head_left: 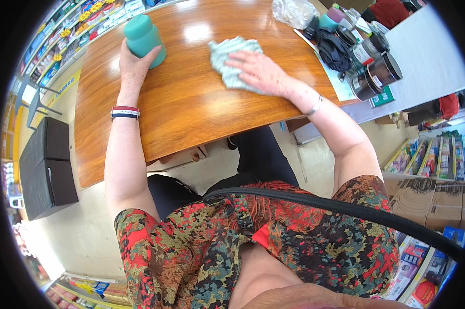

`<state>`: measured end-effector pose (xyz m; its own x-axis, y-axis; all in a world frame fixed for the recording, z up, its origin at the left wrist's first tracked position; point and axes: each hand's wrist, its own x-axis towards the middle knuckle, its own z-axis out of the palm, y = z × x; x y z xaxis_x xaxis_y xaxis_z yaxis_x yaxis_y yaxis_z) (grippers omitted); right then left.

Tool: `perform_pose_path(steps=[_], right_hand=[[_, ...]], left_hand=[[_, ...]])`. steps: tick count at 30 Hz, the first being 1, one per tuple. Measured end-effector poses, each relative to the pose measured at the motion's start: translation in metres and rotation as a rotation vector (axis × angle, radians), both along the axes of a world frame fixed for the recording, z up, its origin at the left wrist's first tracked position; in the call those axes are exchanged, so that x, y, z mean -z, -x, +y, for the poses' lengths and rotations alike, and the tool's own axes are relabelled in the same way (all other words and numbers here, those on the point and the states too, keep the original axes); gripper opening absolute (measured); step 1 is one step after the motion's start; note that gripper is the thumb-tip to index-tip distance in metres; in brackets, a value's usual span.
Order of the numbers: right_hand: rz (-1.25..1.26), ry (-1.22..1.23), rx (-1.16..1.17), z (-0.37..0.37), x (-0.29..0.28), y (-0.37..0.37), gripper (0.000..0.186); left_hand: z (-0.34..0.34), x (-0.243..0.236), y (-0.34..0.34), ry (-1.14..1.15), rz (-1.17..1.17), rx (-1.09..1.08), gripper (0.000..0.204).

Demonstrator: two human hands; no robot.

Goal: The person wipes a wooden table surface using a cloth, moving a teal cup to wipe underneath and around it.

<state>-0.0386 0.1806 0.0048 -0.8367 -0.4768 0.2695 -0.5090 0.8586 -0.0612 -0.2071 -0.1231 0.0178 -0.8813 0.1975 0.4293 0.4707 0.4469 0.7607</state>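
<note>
My left hand (135, 64) is wrapped round the lower part of a teal bottle (142, 36) with a rounded cap, near the far left of the wooden table (176, 110). Whether the bottle's base touches the tabletop is hard to see behind my fingers. My right hand (258, 72) lies flat on a pale green and white cloth (227, 56), its fingers stretched out and pressing it to the wood. Part of the cloth is hidden under the palm.
Along the table's right side stand dark jars (376, 77), a black cloth-like bundle (334, 50), bottles and a clear plastic bag (295, 13). A white surface (428, 46) adjoins there. Black box-shaped seats (46, 167) stand at the left, with stocked shelves (72, 31) beyond.
</note>
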Motion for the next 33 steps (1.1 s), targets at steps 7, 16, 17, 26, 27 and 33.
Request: perform_pose_path(steps=[7, 16, 17, 26, 27, 33], right_hand=[[-0.023, 0.019, 0.233, 0.082, 0.034, 0.109, 0.046], [-0.015, -0.089, 0.556, 0.174, 0.056, 0.131, 0.049], [0.007, -0.102, 0.527, 0.178, 0.055, 0.122, 0.049], [0.009, 0.023, 0.253, 0.092, 0.023, 0.017, 0.047], [-0.004, 0.009, 0.213, 0.076, 0.019, 0.009, 0.048], [-0.133, 0.021, -0.133, -0.047, -0.012, -0.004, 0.053]], left_hand=[[0.001, -0.002, -0.003, 0.036, 0.024, -0.036, 0.083], [0.008, -0.005, -0.003, 0.008, 0.019, 0.024, 0.082], [0.008, -0.002, 0.000, -0.017, 0.042, 0.047, 0.081], [0.004, 0.000, 0.001, -0.003, 0.167, 0.000, 0.074], [0.005, -0.002, -0.004, -0.002, 0.163, -0.018, 0.074], [0.008, 0.003, -0.004, -0.044, 0.108, 0.005, 0.074]])
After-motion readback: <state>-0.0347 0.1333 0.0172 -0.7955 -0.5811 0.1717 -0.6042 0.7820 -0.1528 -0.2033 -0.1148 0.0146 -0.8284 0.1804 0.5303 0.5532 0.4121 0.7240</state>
